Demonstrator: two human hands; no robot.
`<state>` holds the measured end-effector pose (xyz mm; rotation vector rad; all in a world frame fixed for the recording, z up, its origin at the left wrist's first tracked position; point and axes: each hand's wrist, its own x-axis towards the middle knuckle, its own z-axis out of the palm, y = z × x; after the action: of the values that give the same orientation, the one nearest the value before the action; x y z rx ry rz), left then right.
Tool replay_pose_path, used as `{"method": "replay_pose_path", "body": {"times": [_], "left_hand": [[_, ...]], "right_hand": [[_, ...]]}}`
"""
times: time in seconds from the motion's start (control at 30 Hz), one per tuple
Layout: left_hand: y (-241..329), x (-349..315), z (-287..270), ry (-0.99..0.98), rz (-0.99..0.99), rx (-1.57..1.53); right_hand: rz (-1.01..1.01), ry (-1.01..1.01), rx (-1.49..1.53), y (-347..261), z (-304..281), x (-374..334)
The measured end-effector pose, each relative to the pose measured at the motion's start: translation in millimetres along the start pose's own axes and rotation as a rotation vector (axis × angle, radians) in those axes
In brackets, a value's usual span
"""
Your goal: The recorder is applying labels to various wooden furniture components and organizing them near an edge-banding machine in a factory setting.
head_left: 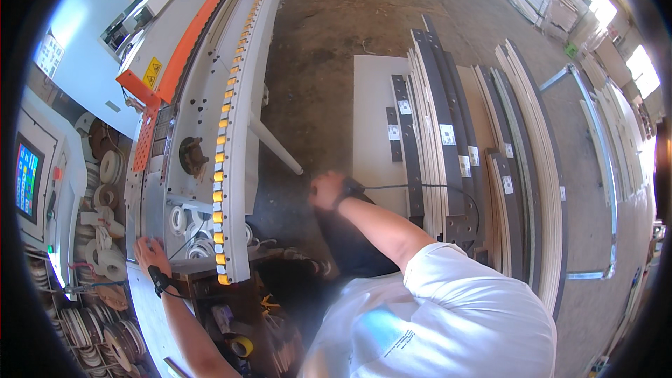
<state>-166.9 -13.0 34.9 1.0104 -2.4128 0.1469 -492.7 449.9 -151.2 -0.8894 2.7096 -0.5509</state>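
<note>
My left hand rests on the near end of a long edge-banding machine, at the left. Its fingers lie stretched over the pale metal surface and hold nothing visible. My right hand is in the middle, above my dark-trousered leg and close to the lower end of a white slanting bar. Its fingers are curled in; whatever may be inside them is hidden. Both wrists wear black bands with cables. Beside the left hand runs a rail of yellow and grey rollers.
Stacked dark and light panels with white labels stand at the right, next to a metal tube frame. Rolls of edge tape and a control screen are at the left. Under the machine's end lies a yellow tape roll.
</note>
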Motion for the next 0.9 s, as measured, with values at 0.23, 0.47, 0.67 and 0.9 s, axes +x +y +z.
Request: {"method": "replay_pose_path", "body": {"times": [0.23, 0.47, 0.67, 0.9], "left_hand": [[6.9, -1.8, -5.2, -0.009, -0.019, -0.013], [15.3, 0.7, -0.5, -0.016, 0.04, -0.002], [41.0, 1.3, -22.2, -0.018, -0.044, -0.004], [29.0, -3.8, -26.1, 0.087, -0.043, -0.048]], "right_hand": [[0.002, -0.017, 0.007, 0.8, 3.3, 1.6], [-0.043, 0.011, -0.028, 10.2, 3.6, -0.3], [0.011, -0.073, -0.075, 2.7, -22.5, -0.1], [-0.037, -0.071, -0.041, -13.7, -28.1, -5.7]]}}
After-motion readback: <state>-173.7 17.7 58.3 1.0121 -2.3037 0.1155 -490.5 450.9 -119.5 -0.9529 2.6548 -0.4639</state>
